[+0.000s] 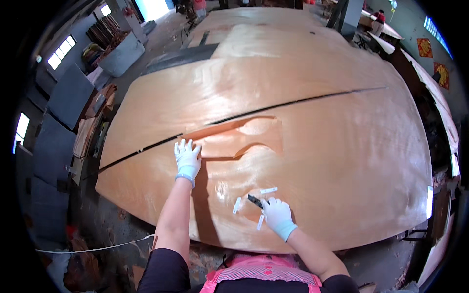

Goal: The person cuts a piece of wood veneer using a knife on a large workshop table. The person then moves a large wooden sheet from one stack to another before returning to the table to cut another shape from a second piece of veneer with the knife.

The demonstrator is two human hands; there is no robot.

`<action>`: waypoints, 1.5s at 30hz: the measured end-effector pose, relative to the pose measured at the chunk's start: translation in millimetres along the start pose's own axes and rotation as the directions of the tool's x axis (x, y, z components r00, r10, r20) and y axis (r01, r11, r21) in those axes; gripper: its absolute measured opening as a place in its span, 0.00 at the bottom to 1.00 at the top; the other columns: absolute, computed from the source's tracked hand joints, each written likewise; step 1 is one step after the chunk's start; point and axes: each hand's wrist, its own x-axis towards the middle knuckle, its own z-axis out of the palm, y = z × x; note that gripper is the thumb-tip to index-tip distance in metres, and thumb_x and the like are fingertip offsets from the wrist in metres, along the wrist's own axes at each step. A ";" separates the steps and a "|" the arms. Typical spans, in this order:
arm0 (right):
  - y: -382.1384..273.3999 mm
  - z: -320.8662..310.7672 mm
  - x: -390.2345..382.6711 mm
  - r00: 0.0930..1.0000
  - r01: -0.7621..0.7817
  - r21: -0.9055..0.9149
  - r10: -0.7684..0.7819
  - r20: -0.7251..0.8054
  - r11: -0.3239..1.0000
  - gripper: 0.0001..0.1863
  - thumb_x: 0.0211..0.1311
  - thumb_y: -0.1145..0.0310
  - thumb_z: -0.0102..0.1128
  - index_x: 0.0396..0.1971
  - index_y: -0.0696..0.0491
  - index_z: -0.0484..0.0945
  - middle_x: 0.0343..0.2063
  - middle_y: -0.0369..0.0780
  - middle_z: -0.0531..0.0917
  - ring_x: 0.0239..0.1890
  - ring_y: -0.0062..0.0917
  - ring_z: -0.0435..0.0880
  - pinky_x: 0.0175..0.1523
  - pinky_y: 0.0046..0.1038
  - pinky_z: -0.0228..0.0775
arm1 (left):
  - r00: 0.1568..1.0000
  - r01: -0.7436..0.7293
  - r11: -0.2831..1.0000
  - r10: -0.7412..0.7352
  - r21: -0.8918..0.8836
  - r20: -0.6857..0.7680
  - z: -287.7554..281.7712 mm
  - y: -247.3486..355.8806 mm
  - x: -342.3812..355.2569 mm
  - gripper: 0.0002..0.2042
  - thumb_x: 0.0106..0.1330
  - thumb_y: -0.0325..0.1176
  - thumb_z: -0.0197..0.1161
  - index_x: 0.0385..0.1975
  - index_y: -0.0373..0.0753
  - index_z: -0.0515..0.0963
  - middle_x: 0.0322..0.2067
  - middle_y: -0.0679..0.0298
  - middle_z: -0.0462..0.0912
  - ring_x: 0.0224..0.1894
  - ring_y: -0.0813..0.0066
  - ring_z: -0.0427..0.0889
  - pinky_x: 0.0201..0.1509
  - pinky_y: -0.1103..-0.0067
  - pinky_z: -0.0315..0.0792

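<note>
My left hand (pixel 187 160), in a white glove, rests with fingers apart on the left end of a tan, leather-like cut piece (pixel 220 144) with a curved edge, lying on a large tan sheet (pixel 337 151). My right hand (pixel 277 217), also gloved, grips a small black tool (pixel 254 200) over the sheet. Around that tool lie three small white strips (pixel 268 190), beside a faint oval patch. A long, thin black bar (pixel 293 103) runs diagonally across the sheet beyond the cut piece.
Dark panels (pixel 53 141) and stacked sheets (pixel 88 132) stand at the left, with a grey bin (pixel 122 53) behind. A grey-black piece (pixel 176 61) lies at the far left of the surface. A person in red (pixel 378 19) is at the far right. A white cord (pixel 97 249) crosses the lower left.
</note>
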 end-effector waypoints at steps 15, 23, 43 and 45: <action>5.7 -7.6 -4.7 0.998 -0.070 0.512 0.061 0.035 0.856 0.14 0.58 0.60 0.62 0.32 0.58 0.78 0.30 0.52 0.82 0.33 0.47 0.82 0.39 0.43 0.75 | 0.774 0.552 0.825 -0.454 0.120 -0.440 -163.7 -145.7 -321.5 0.20 0.49 0.24 0.63 0.47 0.38 0.80 0.39 0.59 0.83 0.54 0.62 0.77 0.75 0.49 0.44; -78.5 16.9 -8.7 0.985 -0.038 0.784 -0.108 0.132 0.620 0.17 0.64 0.69 0.59 0.51 0.59 0.74 0.24 0.37 0.81 0.24 0.20 0.79 0.30 0.26 0.71 | 0.386 0.903 0.427 -0.862 -0.058 -0.329 -203.0 -178.4 -485.4 0.21 0.57 0.31 0.66 0.53 0.39 0.78 0.36 0.51 0.83 0.51 0.55 0.78 0.71 0.63 0.56; -646.7 143.8 93.9 0.706 -0.368 0.882 -0.529 0.470 0.293 0.17 0.71 0.65 0.56 0.57 0.50 0.77 0.18 0.24 0.72 0.18 0.08 0.66 0.23 0.15 0.55 | 0.256 0.955 0.292 -0.904 -0.057 -0.342 -187.3 -498.1 -670.1 0.17 0.58 0.30 0.63 0.48 0.34 0.80 0.28 0.51 0.79 0.46 0.51 0.77 0.72 0.59 0.57; -665.9 164.7 126.0 0.688 -0.445 0.835 -0.474 0.549 0.322 0.16 0.71 0.63 0.56 0.55 0.50 0.79 0.18 0.26 0.74 0.17 0.10 0.67 0.23 0.16 0.57 | 0.294 0.944 0.329 -0.883 -0.036 -0.367 -178.5 -540.5 -658.5 0.17 0.58 0.30 0.63 0.47 0.33 0.80 0.26 0.52 0.78 0.42 0.53 0.78 0.72 0.58 0.57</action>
